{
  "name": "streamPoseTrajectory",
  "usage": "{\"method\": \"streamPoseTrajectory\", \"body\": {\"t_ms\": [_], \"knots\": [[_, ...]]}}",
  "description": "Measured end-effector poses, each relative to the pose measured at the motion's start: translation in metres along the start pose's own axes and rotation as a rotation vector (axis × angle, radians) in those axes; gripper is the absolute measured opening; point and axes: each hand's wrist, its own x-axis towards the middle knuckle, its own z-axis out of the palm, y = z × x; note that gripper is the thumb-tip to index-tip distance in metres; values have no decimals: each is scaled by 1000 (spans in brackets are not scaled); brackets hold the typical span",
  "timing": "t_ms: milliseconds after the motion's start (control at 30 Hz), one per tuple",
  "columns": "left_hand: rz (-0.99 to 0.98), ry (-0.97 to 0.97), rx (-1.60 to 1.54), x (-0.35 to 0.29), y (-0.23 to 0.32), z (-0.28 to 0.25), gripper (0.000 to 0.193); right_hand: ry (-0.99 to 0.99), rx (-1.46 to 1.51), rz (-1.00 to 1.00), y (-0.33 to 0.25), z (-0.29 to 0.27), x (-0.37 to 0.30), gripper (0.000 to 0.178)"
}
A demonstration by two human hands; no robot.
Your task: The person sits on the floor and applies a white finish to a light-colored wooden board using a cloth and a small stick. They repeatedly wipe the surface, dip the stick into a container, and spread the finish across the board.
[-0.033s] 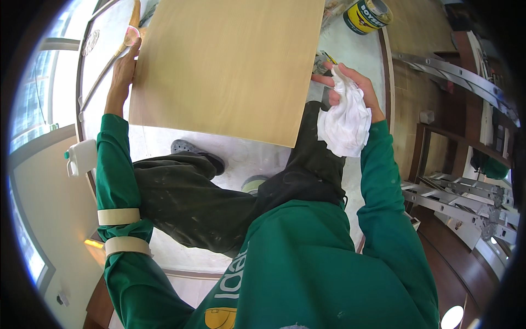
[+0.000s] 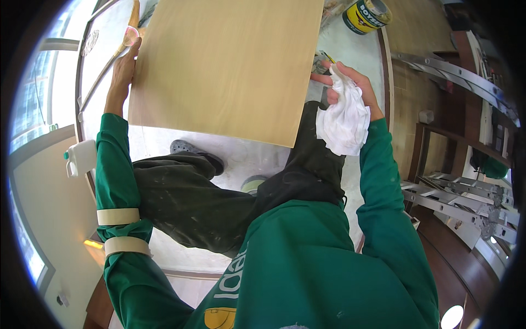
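Note:
A flat, light wood-grained panel (image 2: 224,66) reaches from the top of the view down toward my knees. My left hand (image 2: 126,66) grips its left edge, the fingers partly hidden by the board. At the right side, my right hand (image 2: 353,82) is closed round a crumpled white cloth (image 2: 345,123), which hangs down over the wrist. A finger of that hand stretches out to the panel's right edge; whether it presses on it I cannot tell. Two rolls of masking tape, one upper (image 2: 118,216) and one lower (image 2: 127,245), sit round my left sleeve.
A dark green and yellow paint can (image 2: 366,16) stands at the far right. Beyond the floor covering's right edge are a metal ladder (image 2: 455,77) and a second ladder (image 2: 460,203). A white plastic jug (image 2: 82,158) is by my left forearm. My shoe (image 2: 197,155) is below the panel.

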Motion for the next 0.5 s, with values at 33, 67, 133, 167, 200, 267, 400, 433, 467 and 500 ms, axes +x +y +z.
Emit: {"method": "streamPoseTrajectory", "body": {"t_ms": [33, 67, 133, 167, 200, 267, 400, 433, 467, 500], "knots": [[16, -1, 33, 4, 0, 1, 86, -37, -3, 1, -1, 0, 2, 42], [32, 4, 62, 5, -2, 3, 89, -70, -10, 16, -2, 1, 5, 50], [56, 1, 58, 9, -5, 7, 94, -43, -22, 27, -3, 1, 8, 56], [83, 14, 54, 10, -6, 9, 96, -58, -23, 30, -4, 0, 10, 48], [58, 12, 51, 12, -6, 12, 94, -63, -24, 28, -5, 1, 13, 40], [49, 35, 40, 16, -5, 16, 90, -91, -35, 14, -9, 2, 20, 33], [-75, -10, -134, 14, 6, 18, 90, -108, -54, 26, -14, 5, 27, 35], [-92, -27, -180, 10, 10, 18, 92, -101, -62, 33, -15, 6, 27, 35], [-131, -26, -219, 6, 15, 18, 93, -107, -69, 27, -15, 7, 26, 33], [-108, -33, -289, -1, 20, 18, 92, -113, -76, 22, -14, 8, 25, 31]]}}
